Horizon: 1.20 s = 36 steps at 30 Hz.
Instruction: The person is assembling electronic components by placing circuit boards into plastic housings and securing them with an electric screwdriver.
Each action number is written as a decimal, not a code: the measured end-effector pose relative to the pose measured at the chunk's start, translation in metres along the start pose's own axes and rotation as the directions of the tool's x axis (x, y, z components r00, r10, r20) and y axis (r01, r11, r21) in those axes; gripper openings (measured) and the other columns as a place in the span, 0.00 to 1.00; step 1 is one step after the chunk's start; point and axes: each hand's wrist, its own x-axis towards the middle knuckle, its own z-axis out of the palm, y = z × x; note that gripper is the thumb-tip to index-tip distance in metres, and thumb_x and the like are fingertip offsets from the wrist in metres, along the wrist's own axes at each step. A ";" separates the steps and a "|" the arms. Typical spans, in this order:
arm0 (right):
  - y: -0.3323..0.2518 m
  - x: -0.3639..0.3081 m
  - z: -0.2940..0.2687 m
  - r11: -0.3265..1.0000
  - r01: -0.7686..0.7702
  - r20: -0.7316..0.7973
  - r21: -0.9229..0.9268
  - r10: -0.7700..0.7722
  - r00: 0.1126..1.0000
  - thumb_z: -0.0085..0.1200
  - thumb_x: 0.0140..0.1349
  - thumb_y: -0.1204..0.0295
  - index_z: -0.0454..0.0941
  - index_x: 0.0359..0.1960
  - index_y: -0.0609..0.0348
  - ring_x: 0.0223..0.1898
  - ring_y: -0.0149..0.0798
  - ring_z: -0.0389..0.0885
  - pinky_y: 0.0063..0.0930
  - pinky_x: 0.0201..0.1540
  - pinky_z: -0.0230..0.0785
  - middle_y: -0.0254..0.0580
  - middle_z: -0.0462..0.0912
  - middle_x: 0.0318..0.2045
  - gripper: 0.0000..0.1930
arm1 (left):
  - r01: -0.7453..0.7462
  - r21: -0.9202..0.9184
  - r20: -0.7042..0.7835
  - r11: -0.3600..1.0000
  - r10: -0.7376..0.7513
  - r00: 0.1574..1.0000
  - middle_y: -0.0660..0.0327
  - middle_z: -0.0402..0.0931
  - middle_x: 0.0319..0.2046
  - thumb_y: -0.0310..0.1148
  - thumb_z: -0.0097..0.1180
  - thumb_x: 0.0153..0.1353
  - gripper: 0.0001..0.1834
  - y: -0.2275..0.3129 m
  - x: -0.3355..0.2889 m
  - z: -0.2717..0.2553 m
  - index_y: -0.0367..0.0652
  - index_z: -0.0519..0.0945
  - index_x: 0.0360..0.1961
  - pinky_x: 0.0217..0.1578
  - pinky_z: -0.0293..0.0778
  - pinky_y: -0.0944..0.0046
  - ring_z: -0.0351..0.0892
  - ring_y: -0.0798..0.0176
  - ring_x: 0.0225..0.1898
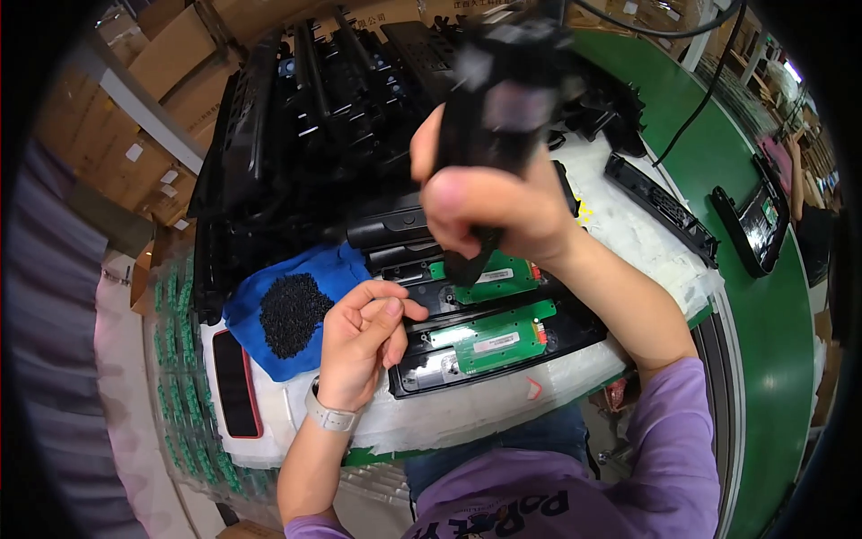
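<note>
Along the table's [467, 427] near edge lies the front panel [422, 374], its green board [498, 341] face up and uncovered; a small part dropped on it could, I judge, go unnoticed. Toward the left edge, the blue cloth [244, 310] bears a heap of black bits [294, 313] close by the left hand [361, 346], so a careless wrist might scatter them. The rear board [496, 280] seems most exposed: the black tool [503, 99] is raised in front of it, and a slip could scratch it. Blur hides whether the tool's lower end touches anything.

The left forearm [310, 476] rises over the near edge; thumb and forefinger are close together, the others curled, and I cannot tell whether they pinch anything. The right hand [503, 202] is lifted, elbow bent, its fingers wrapped round the tool. Black housings [314, 135] crowd the far edge beyond.
</note>
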 end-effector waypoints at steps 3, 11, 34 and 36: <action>-0.007 -0.003 -0.002 0.960 0.162 0.034 0.226 -0.174 0.984 0.47 0.58 0.61 0.65 0.38 0.61 0.10 0.28 0.65 0.25 0.18 0.63 0.34 0.68 0.15 0.16 | -0.017 0.065 0.003 0.998 0.017 1.000 0.52 0.78 0.26 0.31 0.49 0.64 0.08 -0.003 -0.003 0.004 0.35 0.74 0.35 0.14 0.56 0.81 0.60 0.77 0.11; -0.007 -0.009 0.005 0.942 0.232 -0.027 0.243 -0.233 0.972 0.40 0.62 0.55 0.65 0.42 0.58 0.12 0.29 0.66 0.29 0.22 0.65 0.32 0.68 0.16 0.18 | -0.093 0.072 0.024 0.993 0.092 0.996 0.59 0.74 0.21 0.35 0.51 0.64 0.11 -0.010 -0.005 0.003 0.37 0.72 0.32 0.18 0.57 0.80 0.61 0.78 0.15; 0.013 0.010 0.011 0.987 0.147 -0.129 -0.057 -0.153 0.980 0.56 0.54 0.71 0.70 0.28 0.65 0.11 0.26 0.67 0.19 0.13 0.58 0.34 0.70 0.13 0.09 | -0.220 -0.048 -0.180 0.974 0.209 0.961 0.49 0.75 0.37 0.29 0.38 0.67 0.09 -0.003 0.004 -0.004 0.35 0.68 0.41 0.31 0.67 0.73 0.71 0.69 0.28; 0.026 0.015 0.013 0.980 0.169 -0.119 -0.108 -0.181 0.976 0.60 0.52 0.71 0.73 0.23 0.63 0.11 0.22 0.68 0.15 0.14 0.57 0.31 0.72 0.12 0.09 | -0.207 -0.056 -0.219 0.977 0.191 0.957 0.47 0.75 0.40 0.27 0.38 0.66 0.08 -0.002 0.005 -0.006 0.34 0.67 0.42 0.33 0.69 0.72 0.74 0.66 0.31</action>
